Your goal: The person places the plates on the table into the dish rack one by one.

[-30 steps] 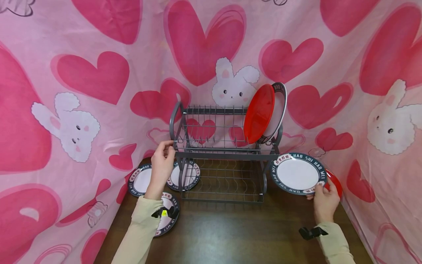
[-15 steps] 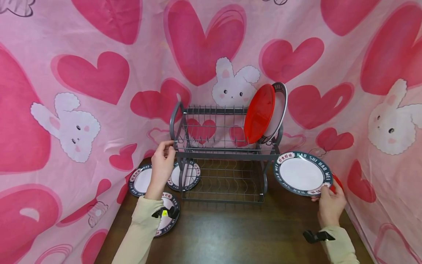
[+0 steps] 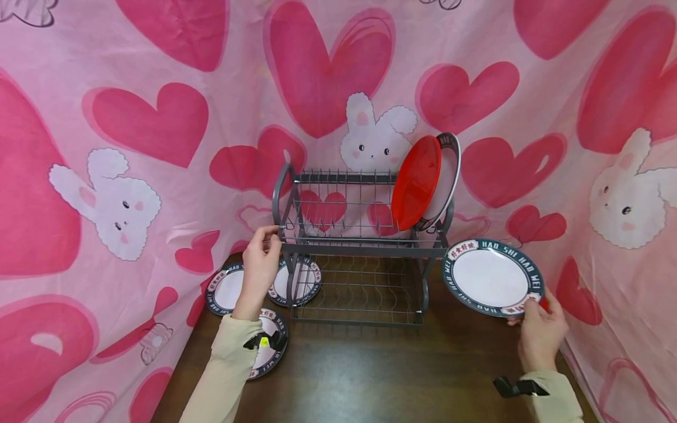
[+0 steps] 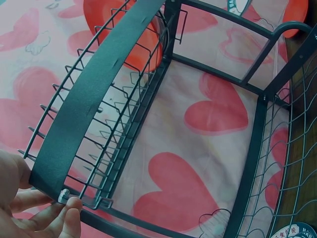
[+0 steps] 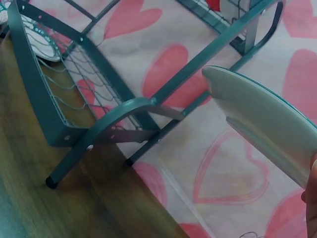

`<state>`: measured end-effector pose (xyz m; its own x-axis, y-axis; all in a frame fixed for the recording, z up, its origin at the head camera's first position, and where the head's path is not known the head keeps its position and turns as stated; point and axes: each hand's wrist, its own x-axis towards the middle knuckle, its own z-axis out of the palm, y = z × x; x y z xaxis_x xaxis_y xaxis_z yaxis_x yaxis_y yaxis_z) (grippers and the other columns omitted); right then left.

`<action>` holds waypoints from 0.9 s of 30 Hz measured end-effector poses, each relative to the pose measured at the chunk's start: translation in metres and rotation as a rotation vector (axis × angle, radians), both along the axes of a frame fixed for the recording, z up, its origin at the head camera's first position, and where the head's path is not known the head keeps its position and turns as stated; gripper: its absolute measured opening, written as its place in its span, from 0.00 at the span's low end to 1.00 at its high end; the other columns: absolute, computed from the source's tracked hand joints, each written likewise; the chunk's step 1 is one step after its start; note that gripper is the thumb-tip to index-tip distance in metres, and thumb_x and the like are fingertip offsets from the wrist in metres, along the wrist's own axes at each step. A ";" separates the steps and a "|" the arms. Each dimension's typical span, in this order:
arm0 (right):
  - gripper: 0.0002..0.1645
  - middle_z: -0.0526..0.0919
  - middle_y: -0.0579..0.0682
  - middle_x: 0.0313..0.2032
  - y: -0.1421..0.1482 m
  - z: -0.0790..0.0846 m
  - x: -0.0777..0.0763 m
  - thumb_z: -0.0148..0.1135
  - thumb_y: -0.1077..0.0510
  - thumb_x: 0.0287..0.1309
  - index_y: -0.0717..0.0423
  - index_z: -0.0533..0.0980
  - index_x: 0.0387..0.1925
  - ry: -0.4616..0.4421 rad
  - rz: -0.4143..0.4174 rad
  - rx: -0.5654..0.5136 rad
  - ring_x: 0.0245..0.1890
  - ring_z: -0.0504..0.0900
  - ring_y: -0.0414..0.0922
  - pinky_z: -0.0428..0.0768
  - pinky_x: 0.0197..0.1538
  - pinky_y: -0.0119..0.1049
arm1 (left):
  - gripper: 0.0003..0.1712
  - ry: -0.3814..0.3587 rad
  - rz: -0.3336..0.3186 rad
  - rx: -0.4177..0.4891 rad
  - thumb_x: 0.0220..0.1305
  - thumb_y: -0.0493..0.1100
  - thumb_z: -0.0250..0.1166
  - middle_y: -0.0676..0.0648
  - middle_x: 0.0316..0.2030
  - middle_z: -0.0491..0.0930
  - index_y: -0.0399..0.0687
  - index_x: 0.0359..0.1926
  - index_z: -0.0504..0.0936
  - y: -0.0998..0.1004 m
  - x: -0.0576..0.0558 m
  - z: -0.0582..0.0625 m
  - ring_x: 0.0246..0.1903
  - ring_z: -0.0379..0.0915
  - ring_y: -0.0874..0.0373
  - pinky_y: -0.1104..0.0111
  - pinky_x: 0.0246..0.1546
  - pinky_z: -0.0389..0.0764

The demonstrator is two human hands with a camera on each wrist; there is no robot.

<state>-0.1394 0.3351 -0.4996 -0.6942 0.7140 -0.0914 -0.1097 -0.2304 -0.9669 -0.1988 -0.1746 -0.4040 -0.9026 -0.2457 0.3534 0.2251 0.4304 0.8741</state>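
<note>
My left hand (image 3: 261, 258) grips the upper left front corner of a dark grey two-tier dish rack (image 3: 365, 251). In the left wrist view, thumb and fingers (image 4: 29, 208) pinch the end of its flat front bar (image 4: 94, 94). Right of the rack, my right hand (image 3: 542, 332) holds a white plate (image 3: 489, 276) with a dark lettered border, thumb on top of the near right rim. The right wrist view shows that plate's pale underside (image 5: 262, 119), raised beside the rack. On the upper tier's right end, a red plate (image 3: 416, 182) leans before a dark-rimmed white plate (image 3: 453, 164).
Several bordered plates lie on the brown table (image 3: 365, 376) at the left, one (image 3: 272, 335) partly under my left forearm. A bit of a red dish (image 3: 545, 302) shows behind my right hand. Pink heart-patterned cloth (image 3: 153, 223) stands around the back and sides.
My right hand has moved right and a little nearer me with the white plate, now covering most of the red dish there. My left hand stays on the rack corner.
</note>
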 end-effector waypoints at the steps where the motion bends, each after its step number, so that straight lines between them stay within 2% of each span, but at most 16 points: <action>1: 0.32 0.88 0.41 0.32 0.000 0.001 0.001 0.58 0.63 0.72 0.53 0.68 0.75 0.007 -0.003 -0.004 0.13 0.78 0.40 0.77 0.19 0.26 | 0.18 -0.001 -0.001 0.001 0.79 0.39 0.53 0.36 0.50 0.83 0.38 0.63 0.79 0.000 0.000 0.000 0.46 0.82 0.44 0.48 0.48 0.85; 11: 0.31 0.89 0.43 0.39 -0.005 0.013 0.006 0.58 0.65 0.71 0.53 0.71 0.73 0.079 -0.041 -0.048 0.15 0.81 0.40 0.76 0.17 0.27 | 0.18 -0.004 -0.002 0.002 0.79 0.39 0.53 0.36 0.50 0.83 0.38 0.63 0.79 0.000 0.000 0.000 0.46 0.82 0.44 0.49 0.48 0.85; 19: 0.30 0.88 0.46 0.43 -0.006 0.016 0.009 0.56 0.68 0.69 0.57 0.72 0.71 0.141 -0.062 -0.071 0.15 0.80 0.40 0.75 0.14 0.28 | 0.18 -0.009 -0.002 0.010 0.79 0.40 0.53 0.37 0.51 0.83 0.39 0.63 0.79 0.000 0.001 0.001 0.47 0.81 0.44 0.48 0.48 0.84; 23: 0.29 0.88 0.47 0.41 -0.007 0.017 0.011 0.56 0.69 0.69 0.58 0.73 0.70 0.162 -0.078 -0.091 0.14 0.81 0.40 0.75 0.14 0.28 | 0.18 -0.006 -0.003 0.008 0.79 0.40 0.53 0.37 0.51 0.83 0.39 0.63 0.79 0.001 0.001 0.001 0.47 0.81 0.44 0.48 0.48 0.84; 27: 0.29 0.88 0.46 0.40 -0.008 0.021 0.014 0.57 0.69 0.69 0.57 0.74 0.70 0.164 -0.087 -0.057 0.15 0.81 0.39 0.75 0.14 0.27 | 0.18 -0.002 -0.003 0.006 0.79 0.39 0.53 0.36 0.51 0.83 0.38 0.63 0.79 0.001 0.001 0.001 0.48 0.81 0.44 0.48 0.49 0.84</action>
